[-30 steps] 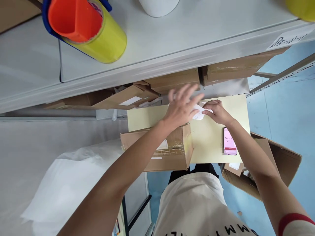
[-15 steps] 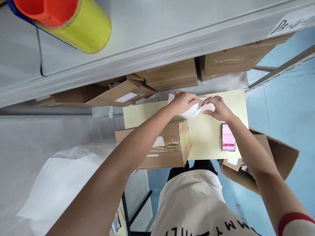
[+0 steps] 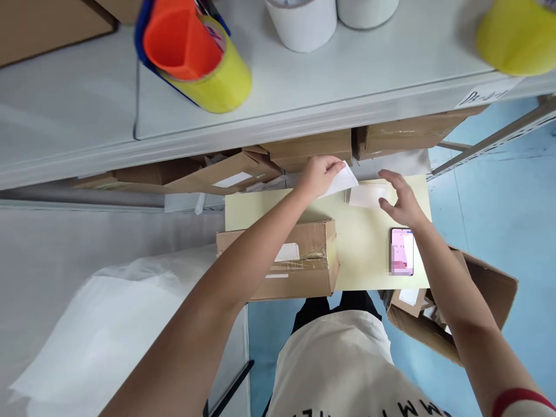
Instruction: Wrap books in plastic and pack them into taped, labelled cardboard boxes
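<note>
— Shelf (image 3: 325, 95)?
— Runs across the top. Bears a yellow cylinder (image 3: 230, 81) with a red insert (image 3: 182, 52), two white cylinders (image 3: 303, 29) to the right of it, and farther right a second yellow cylinder (image 3: 512, 40).
— Table (image 3: 365, 255)?
— Stands below the shelf, in front of the person (image 3: 334, 359), topped in pale yellow.
— Carton (image 3: 490, 284)?
— Sits beside the table's right end, open-topped, partly behind the right forearm.
— Box (image 3: 306, 269)?
— Rests on the table's left part at the near edge, taped, with a white label (image 3: 287, 252) on top, partly covered by the left forearm.
— Left hand (image 3: 319, 174)?
— Pinches a paper (image 3: 341, 182) between thumb and fingers, over the table's far side.
— And the right hand (image 3: 400, 200)?
— Spreads, with thumb and fingers apart, at the right end of a packet (image 3: 367, 196). Touching it or just clear? Hard to tell from here.
— Phone (image 3: 402, 252)?
— Lies on the table near the right forearm, with a lit pink screen.
— Packet?
— Lies white and flat on the table's far part, between both hands.
— Paper?
— Slopes out of the left grip, with one corner overlapping the packet in view.
</note>
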Motion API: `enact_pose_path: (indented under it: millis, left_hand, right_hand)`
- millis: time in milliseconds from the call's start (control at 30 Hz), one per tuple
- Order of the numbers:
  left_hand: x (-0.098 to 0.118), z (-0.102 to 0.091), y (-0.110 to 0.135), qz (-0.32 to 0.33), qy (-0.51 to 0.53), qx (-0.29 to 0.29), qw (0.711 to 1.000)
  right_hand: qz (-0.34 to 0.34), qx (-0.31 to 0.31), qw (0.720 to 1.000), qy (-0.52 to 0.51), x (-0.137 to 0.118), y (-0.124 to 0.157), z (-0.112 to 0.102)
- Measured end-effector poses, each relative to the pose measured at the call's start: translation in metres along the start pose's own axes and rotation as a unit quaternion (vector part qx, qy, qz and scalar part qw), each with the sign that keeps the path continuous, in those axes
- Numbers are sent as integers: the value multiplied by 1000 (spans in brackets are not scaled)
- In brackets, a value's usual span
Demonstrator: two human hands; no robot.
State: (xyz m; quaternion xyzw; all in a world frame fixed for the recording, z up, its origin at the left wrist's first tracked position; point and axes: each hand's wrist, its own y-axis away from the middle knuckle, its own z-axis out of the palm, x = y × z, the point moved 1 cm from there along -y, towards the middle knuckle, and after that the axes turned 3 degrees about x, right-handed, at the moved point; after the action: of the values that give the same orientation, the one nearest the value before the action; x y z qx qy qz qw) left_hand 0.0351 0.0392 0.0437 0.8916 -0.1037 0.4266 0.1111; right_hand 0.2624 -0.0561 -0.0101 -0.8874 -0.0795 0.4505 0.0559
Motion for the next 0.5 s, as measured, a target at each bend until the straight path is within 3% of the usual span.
enact_pose_path:
  millis: [100,233,367,500]
  left_hand:
    - [29,-7,24,13,83,-20,996]
    - [56,-38,77,4,177,-44,983]
    - [44,-69,150,-36,272,-18,962]
    - [19,-81,216,-97,354,29,930]
  right_hand:
    - [24,28,989,-145,-46,2,9]
    - [94,119,958,-243,-100,16,15]
    - [118,181,933,-287,-142,49,13]
    - [71,233,949,-200,-178,87,26]
